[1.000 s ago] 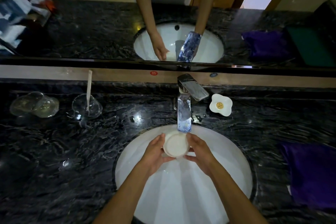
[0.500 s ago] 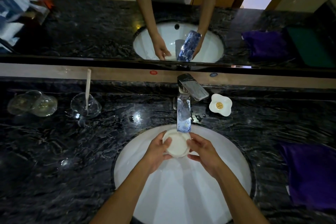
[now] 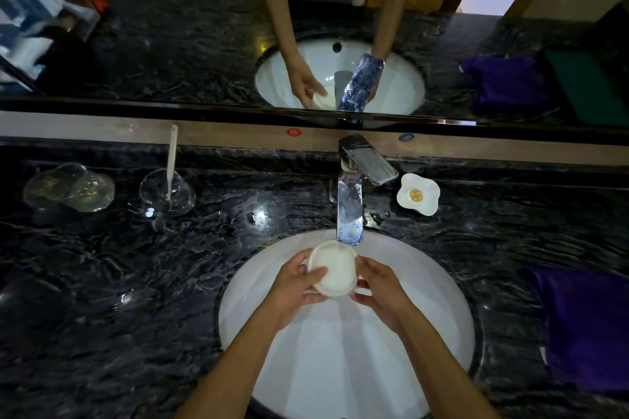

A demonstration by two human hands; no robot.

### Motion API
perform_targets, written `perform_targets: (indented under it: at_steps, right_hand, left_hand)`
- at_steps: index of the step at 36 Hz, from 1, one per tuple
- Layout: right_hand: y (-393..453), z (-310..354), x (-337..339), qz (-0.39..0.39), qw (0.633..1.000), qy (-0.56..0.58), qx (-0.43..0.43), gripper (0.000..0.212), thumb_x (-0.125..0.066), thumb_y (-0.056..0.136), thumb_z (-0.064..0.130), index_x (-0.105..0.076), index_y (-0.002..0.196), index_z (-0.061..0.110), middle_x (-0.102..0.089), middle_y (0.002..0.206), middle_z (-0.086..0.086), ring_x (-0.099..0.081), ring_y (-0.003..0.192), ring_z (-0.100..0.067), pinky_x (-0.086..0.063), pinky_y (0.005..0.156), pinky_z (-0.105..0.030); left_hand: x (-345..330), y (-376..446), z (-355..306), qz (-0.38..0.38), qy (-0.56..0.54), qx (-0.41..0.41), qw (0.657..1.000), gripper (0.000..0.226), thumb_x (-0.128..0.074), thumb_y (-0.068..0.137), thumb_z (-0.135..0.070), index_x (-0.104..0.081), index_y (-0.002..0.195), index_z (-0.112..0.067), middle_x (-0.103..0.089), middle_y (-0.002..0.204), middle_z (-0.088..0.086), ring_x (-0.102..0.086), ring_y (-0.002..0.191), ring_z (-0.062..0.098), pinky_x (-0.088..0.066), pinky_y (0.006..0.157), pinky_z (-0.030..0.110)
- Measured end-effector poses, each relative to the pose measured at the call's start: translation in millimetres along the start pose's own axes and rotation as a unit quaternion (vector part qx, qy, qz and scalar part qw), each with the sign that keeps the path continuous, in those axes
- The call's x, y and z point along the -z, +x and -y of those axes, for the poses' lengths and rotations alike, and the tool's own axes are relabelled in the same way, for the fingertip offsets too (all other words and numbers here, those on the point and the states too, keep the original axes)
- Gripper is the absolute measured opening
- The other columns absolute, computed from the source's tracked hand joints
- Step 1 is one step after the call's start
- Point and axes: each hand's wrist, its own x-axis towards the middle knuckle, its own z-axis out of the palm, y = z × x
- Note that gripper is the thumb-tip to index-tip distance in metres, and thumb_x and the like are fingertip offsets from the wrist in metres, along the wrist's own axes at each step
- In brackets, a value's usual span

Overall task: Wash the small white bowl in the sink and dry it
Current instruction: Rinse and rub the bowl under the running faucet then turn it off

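Note:
The small white bowl [image 3: 335,269] is held over the white sink [image 3: 425,299], just below the spout of the chrome faucet [image 3: 350,211]. My left hand [image 3: 294,286] grips its left side, thumb across the rim onto the bowl's face. On the right, my right hand [image 3: 381,289] holds the bowl's edge with curled fingers. The bowl is tilted toward me. I cannot tell if water is running.
Dark marble counter [image 3: 136,282] surrounds the sink. A purple cloth [image 3: 585,323] lies at the right. A flower-shaped white dish [image 3: 418,194] sits right of the faucet. Glass bowls [image 3: 68,187] and a glass with a white stick [image 3: 168,190] stand at the left. A mirror runs behind.
The bowl has dropped slightly away from the spout and tilted toward me. My left thumb has slid over its rim onto its face; my right hand has shifted round its right edge.

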Motion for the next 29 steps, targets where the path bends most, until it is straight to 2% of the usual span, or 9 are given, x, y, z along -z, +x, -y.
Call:
perform_targets:
  at_steps: [4, 7, 10, 15, 18, 21, 25, 29]
  right_hand:
    - [6, -3, -4, 0.006, 0.999, 0.031, -0.02, 0.029, -0.047, 0.106, 0.03, -0.069, 0.116, 0.013, -0.072, 0.11, -0.012, -0.066, 0.099, -0.025, -0.056, 0.091, -0.044]
    - [8, -2, -5, 0.025, 0.997, 0.062, -0.022, 0.028, -0.048, 0.106, 0.026, -0.069, 0.122, 0.015, -0.073, 0.121, -0.01, -0.067, 0.109, -0.026, -0.058, 0.092, -0.043]
    - [5, -1, -4, 0.037, 0.996, 0.077, -0.008, 0.027, -0.052, 0.105, 0.02, -0.069, 0.125, 0.016, -0.074, 0.123, -0.007, -0.067, 0.115, -0.025, -0.058, 0.097, -0.047]
    - [-3, 2, 2, 0.032, 0.999, 0.027, 0.034, 0.023, -0.063, 0.099, 0.017, -0.072, 0.119, 0.013, -0.073, 0.119, -0.01, -0.069, 0.107, -0.024, -0.062, 0.087, -0.041]
    - [-7, 2, 6, 0.032, 0.998, -0.008, 0.059, 0.021, -0.064, 0.098, 0.018, -0.073, 0.116, 0.014, -0.072, 0.109, -0.005, -0.07, 0.102, -0.019, -0.062, 0.086, -0.04]
    - [-10, 3, 9, 0.028, 0.996, -0.025, 0.081, 0.021, -0.065, 0.097, 0.015, -0.073, 0.117, 0.014, -0.07, 0.105, -0.004, -0.072, 0.095, -0.015, -0.063, 0.083, -0.036]
    - [-9, 4, 14, 0.017, 0.994, -0.054, 0.097, 0.02, -0.066, 0.096, 0.011, -0.07, 0.116, 0.014, -0.067, 0.11, -0.011, -0.072, 0.092, -0.016, -0.063, 0.087, -0.037]
    - [-7, 8, 14, 0.014, 0.991, -0.078, 0.11, 0.02, -0.064, 0.098, 0.013, -0.069, 0.117, 0.015, -0.068, 0.11, -0.012, -0.071, 0.09, -0.012, -0.063, 0.084, -0.031]
  left_hand:
    - [3, 2, -1, -0.011, 0.005, -0.015, 1.0, 0.051, -0.074, 0.088, -0.012, -0.056, 0.135, -0.017, -0.063, 0.128, 0.017, -0.068, 0.11, 0.035, -0.062, 0.084, 0.048]
    - [5, 3, 0, -0.015, 0.015, -0.034, 0.999, 0.052, -0.073, 0.089, -0.016, -0.054, 0.137, -0.021, -0.061, 0.131, 0.013, -0.066, 0.115, 0.029, -0.061, 0.086, 0.043]
    - [6, -1, 1, -0.021, -0.004, -0.038, 0.999, 0.05, -0.069, 0.092, -0.015, -0.053, 0.139, -0.025, -0.06, 0.131, 0.008, -0.064, 0.115, 0.023, -0.06, 0.087, 0.042]
    - [3, -10, 1, 0.003, -0.033, -0.011, 0.999, 0.022, -0.056, 0.1, -0.025, -0.062, 0.12, -0.033, -0.07, 0.117, -0.001, -0.066, 0.111, 0.019, -0.058, 0.094, 0.044]
    - [1, -9, 3, -0.004, -0.047, 0.022, 0.999, 0.032, -0.052, 0.101, -0.036, -0.058, 0.132, -0.028, -0.066, 0.128, 0.006, -0.065, 0.117, 0.028, -0.053, 0.101, 0.05]
    - [-2, -7, 2, -0.003, -0.04, 0.039, 0.998, 0.043, -0.051, 0.1, -0.043, -0.055, 0.138, -0.023, -0.064, 0.132, 0.013, -0.068, 0.114, 0.034, -0.054, 0.101, 0.049]
    - [-9, -4, -3, 0.006, -0.034, 0.051, 0.998, 0.04, -0.046, 0.101, -0.046, -0.062, 0.124, -0.017, -0.067, 0.119, 0.013, -0.072, 0.103, 0.034, -0.059, 0.093, 0.042]
    - [-16, 0, -9, 0.0, -0.032, 0.055, 0.998, 0.046, -0.042, 0.102, -0.048, -0.06, 0.124, -0.012, -0.068, 0.114, 0.013, -0.072, 0.1, 0.031, -0.063, 0.082, 0.037]
